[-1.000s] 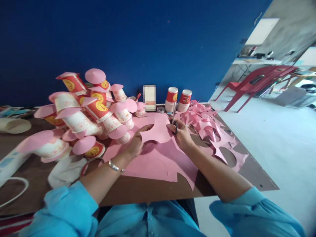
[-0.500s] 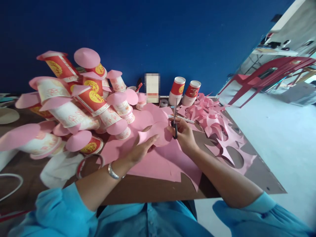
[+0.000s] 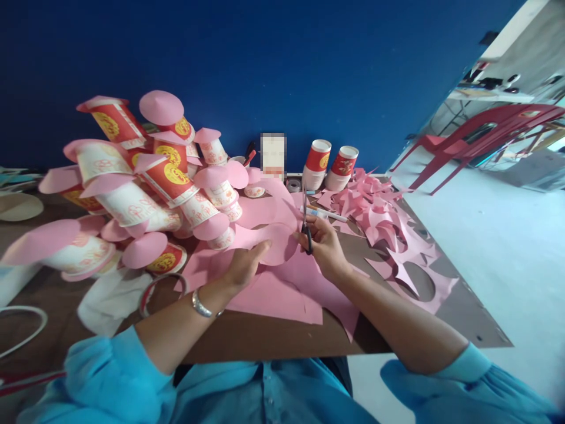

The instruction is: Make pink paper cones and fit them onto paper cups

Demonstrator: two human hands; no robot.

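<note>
My left hand (image 3: 249,263) pinches a round piece of pink paper (image 3: 279,242), thumb on top and fingers underneath. A strip of pink paper curls up from the far side of that circle. My right hand (image 3: 324,242) is closed around the black handles of a pair of scissors (image 3: 308,235). Their blades point up and away, just past the circle's right edge. Beneath both hands lie flat sheets of pink paper (image 3: 282,297) on the brown table (image 3: 238,344).
Paper cups with pink cone tops (image 3: 168,176) are piled at the left. Two stacks of red and white cups (image 3: 315,165) stand near the blue wall (image 3: 282,70). Pink paper scraps (image 3: 375,206) heap up at the right. A red chair (image 3: 477,138) stands beyond the table.
The pink circle has turned and lies flatter, with more of its round edge showing. My left hand has shifted left and lower; the scissors have moved slightly left.
</note>
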